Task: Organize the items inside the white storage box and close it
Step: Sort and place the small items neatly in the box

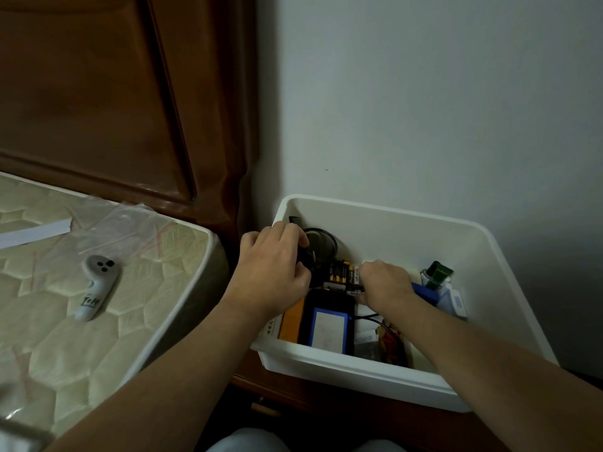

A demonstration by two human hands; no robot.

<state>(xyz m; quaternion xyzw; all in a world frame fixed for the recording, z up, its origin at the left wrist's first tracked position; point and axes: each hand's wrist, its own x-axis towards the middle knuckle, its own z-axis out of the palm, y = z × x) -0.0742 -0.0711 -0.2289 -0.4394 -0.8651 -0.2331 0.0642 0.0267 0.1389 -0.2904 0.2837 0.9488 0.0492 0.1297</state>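
Observation:
The white storage box (509,265) stands open on a wooden nightstand against the wall. My left hand (272,269) grips a black mesh cup (321,243) at the box's back left. My right hand (385,282) reaches into the middle, fingers curled down by a pack of batteries (341,275); what it holds is hidden. A black tablet with a blue panel (328,321) lies at the front beside an orange box (290,321). A green-capped tube (437,275) and blue-white items (455,300) sit at the right. A black comb (295,220) leans in the back left corner.
A mattress (81,305) lies to the left with a white controller (96,287), a white strip (36,233) and clear plastic wrap (130,223) on it. A wooden headboard (114,93) rises behind. The nightstand's edge (326,402) shows under the box. No lid is in view.

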